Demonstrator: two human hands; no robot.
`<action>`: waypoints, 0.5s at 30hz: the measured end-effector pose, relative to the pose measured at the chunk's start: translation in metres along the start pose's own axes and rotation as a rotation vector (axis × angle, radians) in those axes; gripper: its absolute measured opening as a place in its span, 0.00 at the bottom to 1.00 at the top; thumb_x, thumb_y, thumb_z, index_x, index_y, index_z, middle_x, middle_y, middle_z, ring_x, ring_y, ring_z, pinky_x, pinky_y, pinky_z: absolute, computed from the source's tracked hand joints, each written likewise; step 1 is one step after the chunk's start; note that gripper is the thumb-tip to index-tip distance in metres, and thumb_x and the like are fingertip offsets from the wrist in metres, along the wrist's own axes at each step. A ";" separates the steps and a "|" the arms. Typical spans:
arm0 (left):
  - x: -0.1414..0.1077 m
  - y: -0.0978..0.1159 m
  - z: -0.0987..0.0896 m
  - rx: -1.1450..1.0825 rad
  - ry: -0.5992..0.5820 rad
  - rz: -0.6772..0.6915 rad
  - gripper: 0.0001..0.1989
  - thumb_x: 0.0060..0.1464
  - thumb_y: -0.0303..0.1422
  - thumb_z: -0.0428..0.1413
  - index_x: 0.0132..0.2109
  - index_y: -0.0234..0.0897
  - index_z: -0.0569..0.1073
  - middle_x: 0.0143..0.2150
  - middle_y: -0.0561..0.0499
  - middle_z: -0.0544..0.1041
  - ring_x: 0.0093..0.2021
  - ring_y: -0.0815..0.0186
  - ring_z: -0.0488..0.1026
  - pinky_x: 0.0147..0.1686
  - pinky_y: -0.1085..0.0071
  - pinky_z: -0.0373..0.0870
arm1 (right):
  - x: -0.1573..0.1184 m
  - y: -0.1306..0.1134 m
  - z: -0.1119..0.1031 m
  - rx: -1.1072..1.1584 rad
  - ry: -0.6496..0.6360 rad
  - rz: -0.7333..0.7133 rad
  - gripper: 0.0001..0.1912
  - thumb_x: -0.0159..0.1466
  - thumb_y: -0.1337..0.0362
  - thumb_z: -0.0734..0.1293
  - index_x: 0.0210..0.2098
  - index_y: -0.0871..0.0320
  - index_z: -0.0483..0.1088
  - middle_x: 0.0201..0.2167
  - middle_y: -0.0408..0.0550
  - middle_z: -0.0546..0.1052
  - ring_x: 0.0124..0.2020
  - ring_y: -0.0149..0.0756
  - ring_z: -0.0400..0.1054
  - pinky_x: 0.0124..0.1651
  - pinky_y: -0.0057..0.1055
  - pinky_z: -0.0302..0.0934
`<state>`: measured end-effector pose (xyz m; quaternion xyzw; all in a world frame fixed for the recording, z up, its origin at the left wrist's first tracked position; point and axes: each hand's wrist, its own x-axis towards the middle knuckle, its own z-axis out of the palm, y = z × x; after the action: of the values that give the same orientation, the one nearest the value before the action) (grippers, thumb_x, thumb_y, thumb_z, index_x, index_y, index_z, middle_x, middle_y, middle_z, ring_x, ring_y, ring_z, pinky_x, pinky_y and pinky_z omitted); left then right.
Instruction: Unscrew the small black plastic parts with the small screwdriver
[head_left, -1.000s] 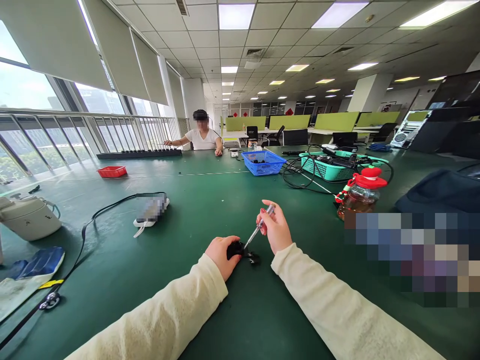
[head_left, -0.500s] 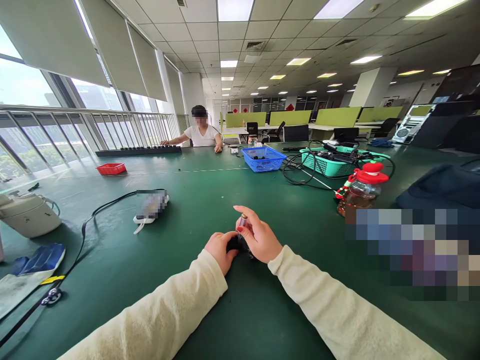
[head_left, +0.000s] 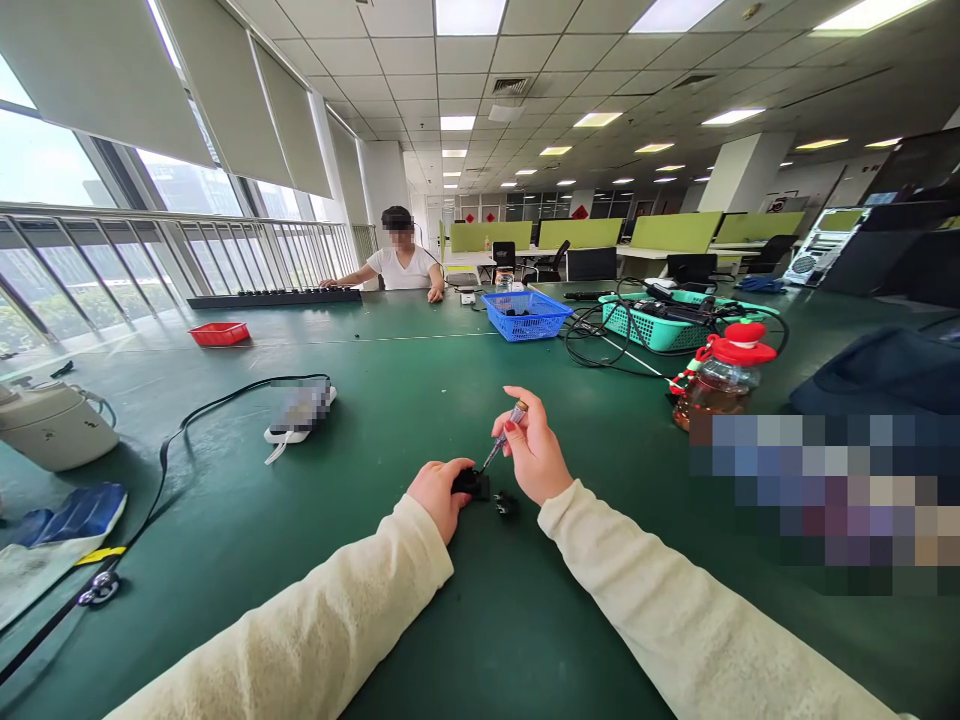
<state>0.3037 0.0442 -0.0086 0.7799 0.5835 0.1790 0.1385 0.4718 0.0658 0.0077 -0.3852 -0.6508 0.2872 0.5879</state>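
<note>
My left hand [head_left: 437, 494] is closed around a small black part [head_left: 472, 485] on the green table, thumb and fingers pressing its left side. Pinched in my right hand [head_left: 538, 455] is a slim screwdriver [head_left: 504, 437] with a clear shaft-like body and a gold-coloured end. It leans down to the left, and its tip is at or just above the black part; contact cannot be made out. A second small black piece [head_left: 505, 503] lies loose on the table, just right of the held part.
A blue basket [head_left: 526, 316], a teal basket [head_left: 652, 322] with tangled cables and a red-lidded bottle [head_left: 720, 380] stand ahead to the right. Leftward are a red tray [head_left: 219, 334], a white device [head_left: 300, 410], a strap [head_left: 161, 470] and a white pot [head_left: 56, 425]. A person [head_left: 401, 262] sits opposite.
My right hand has moved up and right, tilting the screwdriver from near upright to a slant. The loose black piece now shows fully. My left hand stays on the black part.
</note>
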 end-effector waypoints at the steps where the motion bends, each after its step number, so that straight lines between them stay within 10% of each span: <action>1: 0.000 0.000 0.000 -0.001 -0.004 -0.002 0.23 0.50 0.21 0.56 0.54 0.36 0.72 0.50 0.45 0.78 0.53 0.56 0.70 0.57 0.60 0.65 | 0.000 0.000 0.000 0.005 -0.005 0.002 0.19 0.65 0.59 0.58 0.56 0.52 0.58 0.29 0.42 0.72 0.23 0.31 0.62 0.32 0.31 0.61; 15: 0.001 0.005 -0.003 0.025 -0.005 -0.005 0.23 0.51 0.22 0.57 0.55 0.36 0.72 0.49 0.45 0.78 0.53 0.56 0.71 0.57 0.60 0.66 | 0.003 0.011 0.002 -0.216 -0.132 -0.056 0.26 0.63 0.70 0.58 0.60 0.53 0.55 0.32 0.44 0.74 0.26 0.30 0.68 0.35 0.31 0.66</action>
<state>0.3064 0.0434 -0.0036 0.7807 0.5871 0.1694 0.1306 0.4717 0.0742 -0.0002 -0.4082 -0.7256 0.2236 0.5068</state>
